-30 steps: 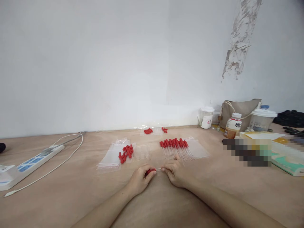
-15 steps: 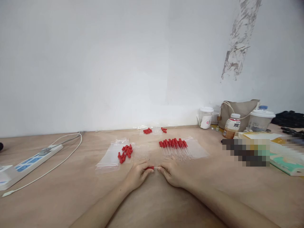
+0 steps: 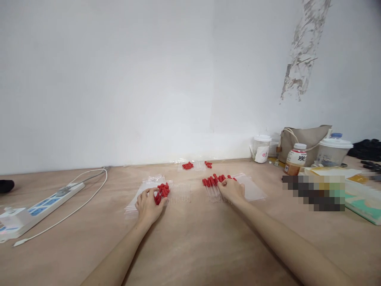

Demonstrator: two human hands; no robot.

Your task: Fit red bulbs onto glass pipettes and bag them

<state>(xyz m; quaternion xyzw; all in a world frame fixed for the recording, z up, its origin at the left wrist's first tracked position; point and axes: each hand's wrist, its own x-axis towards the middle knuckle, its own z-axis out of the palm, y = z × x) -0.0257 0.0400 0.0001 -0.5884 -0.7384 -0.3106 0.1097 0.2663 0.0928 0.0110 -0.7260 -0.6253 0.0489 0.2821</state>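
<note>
My left hand (image 3: 149, 205) reaches over a small pile of red rubber bulbs (image 3: 163, 190), its fingers apart and curved round the near side. A stack of clear plastic bags (image 3: 132, 206) lies partly under that hand. Thin clear glass tubes (image 3: 180, 193) lie side by side to the right of the pile. My right hand (image 3: 232, 190) is at the row of droppers (image 3: 212, 186), each a glass tube with a red bulb. Its thumb and fingers pinch together on a dropper, which is mostly hidden by the hand.
Another clear bag (image 3: 197, 165) with red bulbs lies near the wall. A flat plastic bag (image 3: 253, 188) is right of the droppers. A power strip (image 3: 53, 206) with a white cable is at left. A lidded cup (image 3: 262, 149), a bottle (image 3: 295, 159) and a bag (image 3: 312, 139) stand at right.
My hands have parted from the middle, where they held a red bulb and a tube together. The left has moved to the bulb pile, the right to the dropper row.
</note>
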